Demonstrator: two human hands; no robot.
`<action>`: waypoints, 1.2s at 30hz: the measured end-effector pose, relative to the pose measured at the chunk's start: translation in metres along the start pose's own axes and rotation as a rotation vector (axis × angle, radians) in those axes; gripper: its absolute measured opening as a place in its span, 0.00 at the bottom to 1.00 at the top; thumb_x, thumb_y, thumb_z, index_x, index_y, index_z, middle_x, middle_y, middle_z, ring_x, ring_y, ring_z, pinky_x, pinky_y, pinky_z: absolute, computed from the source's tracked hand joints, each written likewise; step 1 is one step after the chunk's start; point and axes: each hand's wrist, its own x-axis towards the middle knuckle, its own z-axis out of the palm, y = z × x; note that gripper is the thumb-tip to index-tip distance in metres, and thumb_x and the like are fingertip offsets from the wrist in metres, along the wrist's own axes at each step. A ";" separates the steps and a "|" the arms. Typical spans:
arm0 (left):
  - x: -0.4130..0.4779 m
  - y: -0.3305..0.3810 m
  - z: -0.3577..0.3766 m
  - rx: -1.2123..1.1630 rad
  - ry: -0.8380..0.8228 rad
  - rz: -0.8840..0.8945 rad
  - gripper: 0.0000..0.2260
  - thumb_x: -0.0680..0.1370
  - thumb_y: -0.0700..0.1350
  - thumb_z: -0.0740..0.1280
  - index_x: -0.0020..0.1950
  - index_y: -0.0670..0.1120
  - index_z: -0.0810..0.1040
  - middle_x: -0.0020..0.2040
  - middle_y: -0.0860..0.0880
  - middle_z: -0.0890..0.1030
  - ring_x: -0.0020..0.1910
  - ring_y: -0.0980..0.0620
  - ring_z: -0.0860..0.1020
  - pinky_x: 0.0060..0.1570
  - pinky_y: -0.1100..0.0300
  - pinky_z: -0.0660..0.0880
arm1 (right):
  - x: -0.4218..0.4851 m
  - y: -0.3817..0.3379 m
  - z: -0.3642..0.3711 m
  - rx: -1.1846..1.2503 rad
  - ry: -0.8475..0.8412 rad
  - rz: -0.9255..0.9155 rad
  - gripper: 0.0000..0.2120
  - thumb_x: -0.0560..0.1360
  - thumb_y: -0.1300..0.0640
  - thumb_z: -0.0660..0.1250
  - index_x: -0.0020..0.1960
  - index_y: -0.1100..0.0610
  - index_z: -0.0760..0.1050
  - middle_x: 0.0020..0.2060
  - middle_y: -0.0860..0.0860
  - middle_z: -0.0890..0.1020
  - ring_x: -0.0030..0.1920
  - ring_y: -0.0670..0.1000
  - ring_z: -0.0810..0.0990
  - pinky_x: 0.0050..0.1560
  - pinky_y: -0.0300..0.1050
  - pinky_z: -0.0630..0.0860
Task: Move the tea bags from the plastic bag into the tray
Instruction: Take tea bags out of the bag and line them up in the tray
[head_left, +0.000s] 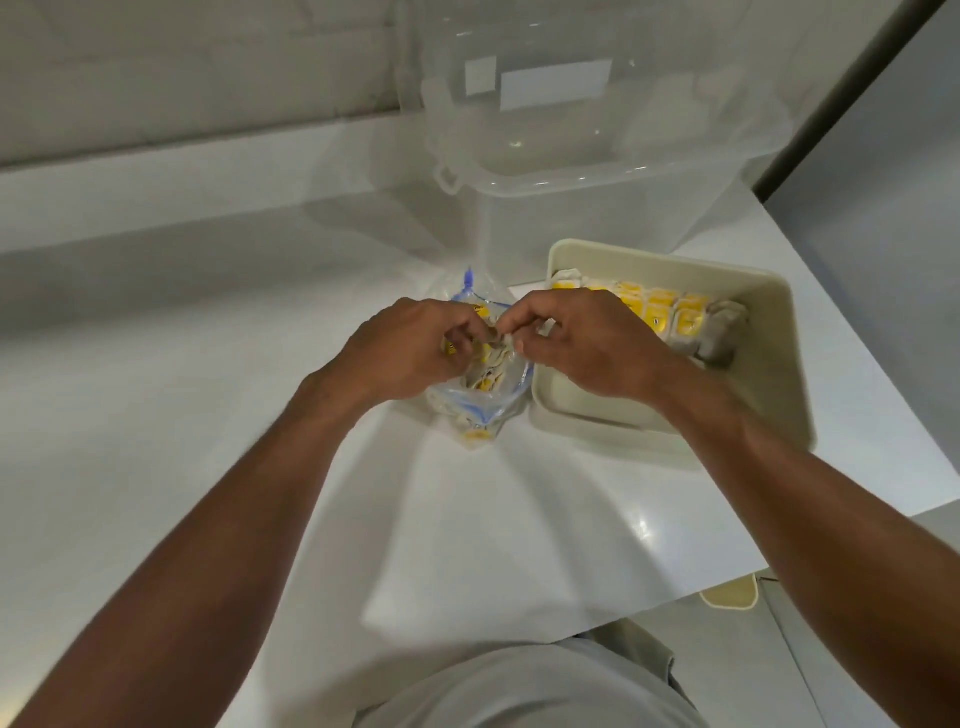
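Tea bags (485, 382) with yellow tags sit inside the plastic bag (498, 410), which lies on the white worktop (208, 389), about halfway between its near edge and its far edge. The bag is see-through, has blue marks on it, and its mouth is open.

Both hands are over the mouth of the bag, very close to each other. The right hand (582, 338) has its fingers curled and pinches a pale bit of the tea bags with its fingertips. The left hand (400, 348) has its fingers curled too. It seems to pinch the tea bags as well, but the picture is blurry there.

The tray (675, 265) is cream and sits just beside the bag, closer to the right edge of the worktop. More tea bags (660, 306) stand in a row along its far side. The near part of the tray's floor is bare.

A big clear box (571, 208) stands behind the bag and the tray, by the far edge of the worktop.
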 end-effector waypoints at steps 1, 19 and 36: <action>0.000 -0.001 0.001 0.031 -0.013 -0.006 0.11 0.74 0.47 0.71 0.51 0.63 0.79 0.46 0.61 0.82 0.36 0.63 0.76 0.45 0.55 0.77 | 0.002 0.000 0.001 -0.043 0.001 -0.015 0.10 0.76 0.58 0.68 0.55 0.48 0.83 0.44 0.39 0.82 0.41 0.33 0.77 0.45 0.28 0.71; -0.029 -0.018 0.007 0.393 -0.013 -0.063 0.14 0.76 0.58 0.69 0.62 0.62 0.76 0.49 0.61 0.79 0.47 0.54 0.75 0.40 0.60 0.67 | -0.006 -0.007 0.031 -0.900 -0.064 -0.266 0.13 0.75 0.46 0.61 0.43 0.48 0.84 0.41 0.49 0.80 0.43 0.55 0.77 0.31 0.42 0.64; -0.026 -0.004 -0.017 -0.698 -0.099 -0.128 0.13 0.76 0.41 0.74 0.55 0.49 0.72 0.43 0.43 0.84 0.40 0.51 0.80 0.47 0.53 0.73 | 0.004 -0.009 0.027 -0.241 0.039 -0.084 0.24 0.71 0.51 0.73 0.65 0.43 0.74 0.47 0.40 0.82 0.46 0.45 0.73 0.46 0.43 0.71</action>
